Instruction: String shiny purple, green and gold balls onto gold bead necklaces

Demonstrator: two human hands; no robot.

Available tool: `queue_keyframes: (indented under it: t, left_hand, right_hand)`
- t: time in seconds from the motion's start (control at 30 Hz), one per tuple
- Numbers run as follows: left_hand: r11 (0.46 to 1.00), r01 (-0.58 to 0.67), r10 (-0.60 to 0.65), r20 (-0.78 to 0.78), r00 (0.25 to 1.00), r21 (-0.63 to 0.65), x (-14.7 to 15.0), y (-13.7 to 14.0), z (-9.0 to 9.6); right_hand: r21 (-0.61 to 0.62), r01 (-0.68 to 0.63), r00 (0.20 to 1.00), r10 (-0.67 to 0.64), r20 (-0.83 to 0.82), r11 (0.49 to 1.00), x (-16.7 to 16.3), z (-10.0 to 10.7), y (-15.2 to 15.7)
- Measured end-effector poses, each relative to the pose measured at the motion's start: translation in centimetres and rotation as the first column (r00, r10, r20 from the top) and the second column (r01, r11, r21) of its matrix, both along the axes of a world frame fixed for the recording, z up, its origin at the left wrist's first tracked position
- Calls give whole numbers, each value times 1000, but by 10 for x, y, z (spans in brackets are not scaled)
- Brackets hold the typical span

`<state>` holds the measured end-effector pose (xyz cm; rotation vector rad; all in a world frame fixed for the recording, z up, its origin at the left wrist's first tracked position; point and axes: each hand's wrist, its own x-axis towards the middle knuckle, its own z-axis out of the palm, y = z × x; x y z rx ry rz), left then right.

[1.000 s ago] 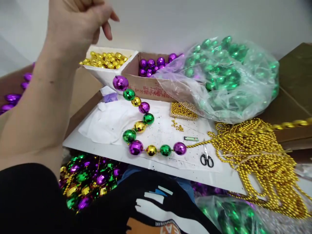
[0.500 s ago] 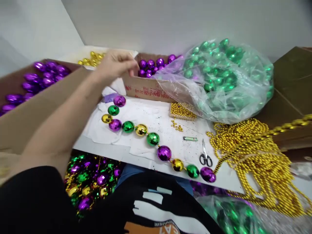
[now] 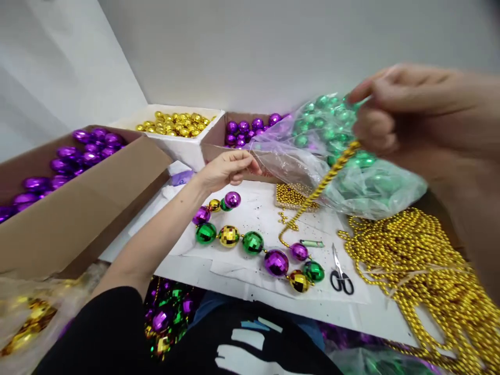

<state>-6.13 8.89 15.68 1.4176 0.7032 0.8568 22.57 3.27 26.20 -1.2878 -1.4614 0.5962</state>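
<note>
My right hand (image 3: 394, 114), blurred, is raised at the right with its fingers closed around the end of a gold bead strand (image 3: 320, 185). The strand slants down to a purple ball (image 3: 299, 251) at one end of a garland. Along the garland, purple, green and gold faceted balls, such as a green ball (image 3: 253, 242), lie in a curve on the white sheet. Above its other end, near another purple ball (image 3: 233, 199), my left hand (image 3: 230, 167) has its fingers pinched together. Whatever they hold is too small to make out.
Scissors (image 3: 340, 276) and a small green tube (image 3: 311, 243) lie near a heap of gold bead strands (image 3: 422, 271). Behind stand a cardboard box (image 3: 213, 151), a white box of gold balls (image 3: 175, 125) and a plastic bag of green balls (image 3: 375, 192). Another carton (image 3: 89, 203) is at left.
My left hand has moved right and down from the boxes. My right hand has come into view with the gold strand. Both garland ends have shifted inward, the right one curling back.
</note>
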Motion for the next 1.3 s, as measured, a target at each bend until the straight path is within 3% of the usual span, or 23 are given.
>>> queue_keyframes:
  t: [0.03, 0.1, 0.17, 0.27, 0.33, 0.43, 0.6, 0.77, 0.87, 1.03, 1.17, 1.3]
  left_hand:
    - [999, 44, -44, 19, 999, 4, 6, -3, -8]
    - [988, 153, -153, 39, 987, 9, 20, -9, -27]
    - [958, 286, -286, 25, 958, 8, 35, -16, -44]
    - [891, 451, -449, -59, 892, 43, 55, -30, -61]
    - [857, 512, -502, -133, 855, 56, 62, -38, -64]
    - [861, 508, -498, -169, 851, 19, 62, -47, -62]
    - [867, 495, -499, -116, 859, -64, 50, -53, -65]
    - [840, 516, -533, -72, 843, -168, 45, -54, -95]
    - [827, 508, -545, -122, 830, -240, 40, -58, -116]
    - [850, 410, -460, -87, 884, -330, 32, -60, -140]
    - [917, 174, -183, 10, 983, -358, 32, -50, -145]
    - [931, 27, -6, 59, 998, -363, 35, -38, -131]
  right_hand:
    - [-100, -136, 990, 132, -43, 986, -10, 3, -6]
    - [-212, -373, 922, 335, -193, 903, -28, 3, -13]
    - [-199, -439, 880, 374, -291, 876, -40, -1, -14]
    - [-161, -437, 875, 377, -305, 885, -43, -1, -12]
    - [-83, -386, 907, 361, -218, 919, -38, 5, -13]
    - [58, -221, 972, 225, -74, 974, -28, 14, -14]
    - [170, -141, 981, 160, -108, 975, -9, 8, -9]
    - [165, -160, 967, 189, -173, 973, 2, -8, 2]
    - [181, -84, 974, 119, -192, 980, 15, -11, 8]
    - [125, -111, 978, 131, -162, 986, 31, -18, 8]
    - [26, -222, 953, 223, -203, 975, 22, -22, -5]
    - [-176, -431, 879, 367, -305, 885, 8, -23, -17]
